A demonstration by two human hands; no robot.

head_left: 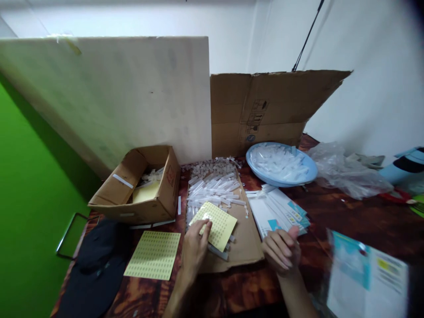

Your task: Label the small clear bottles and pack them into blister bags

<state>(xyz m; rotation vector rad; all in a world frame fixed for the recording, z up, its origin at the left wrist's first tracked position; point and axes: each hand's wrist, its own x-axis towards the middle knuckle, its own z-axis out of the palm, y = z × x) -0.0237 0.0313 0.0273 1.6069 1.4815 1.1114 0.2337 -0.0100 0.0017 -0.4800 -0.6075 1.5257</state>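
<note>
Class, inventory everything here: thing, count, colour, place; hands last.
Sticker sheets: at least two, yellow, left, centre
Flat cardboard: one, brown, centre
Bowl: one, blue, right
Plastic pieces: many, translucent, centre and bowl
Cards: several, white-teal, below bowl
Packaged card: one, white-teal, lower right
Plastic bag: one, clear, right
Cylinder: one, blue, right edge
Red item: one, right edge
Cap: one, black, left
Cardboard box: one, brown, left
Cardboard panel: one, brown, back
Board: one, white, back left
Green panel: one, far left
Metal bar: one, silver, left
Cord: one, black, top right
Wall: one, white, behind
Table: one, reddish-brown, beneath
Left hand: one, on centre sheet
Right hand: one, near cards
</note>
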